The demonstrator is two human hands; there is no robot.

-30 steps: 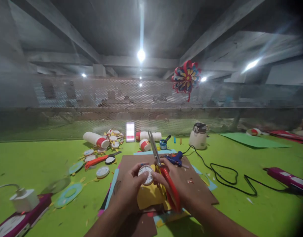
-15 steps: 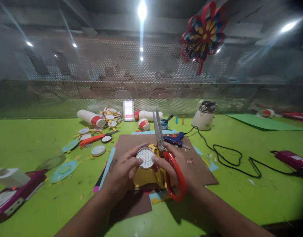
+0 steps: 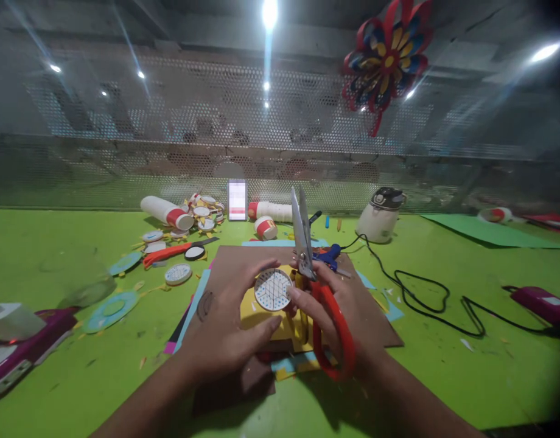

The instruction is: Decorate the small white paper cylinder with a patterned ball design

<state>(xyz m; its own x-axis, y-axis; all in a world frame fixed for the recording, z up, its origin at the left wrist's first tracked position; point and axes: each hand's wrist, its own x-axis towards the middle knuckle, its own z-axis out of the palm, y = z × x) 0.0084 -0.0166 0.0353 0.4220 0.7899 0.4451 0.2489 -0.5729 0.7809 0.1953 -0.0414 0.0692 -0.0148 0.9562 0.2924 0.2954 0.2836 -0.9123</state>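
Observation:
A small round white disc (image 3: 273, 289), dotted blue and crossed by dark lines, is held up above yellow sheet material (image 3: 257, 322). My right hand (image 3: 335, 298) pinches the disc's right edge with its thumb. Red-handled scissors (image 3: 302, 237) also hang in that hand, blades pointing up and slightly parted. My left hand (image 3: 229, 316) is spread around the disc's left side, thumb stretched below it and clear of it. Whether its upper fingertips touch the rim, I cannot tell. Beneath both hands lies a brown board (image 3: 234, 258) over coloured sheets.
A blue glue gun (image 3: 328, 257) lies behind my right hand, its black cord running right. At left are an orange-handled knife (image 3: 170, 252), another dotted disc (image 3: 178, 274) and paper cups (image 3: 165, 213). A white jar (image 3: 378, 216) stands at the back right; a purple power strip (image 3: 33, 350) lies left.
My left thumb has come off the disc and the left hand has opened out. My right hand keeps the disc and scissors, shifting slightly right. The view has also moved a little.

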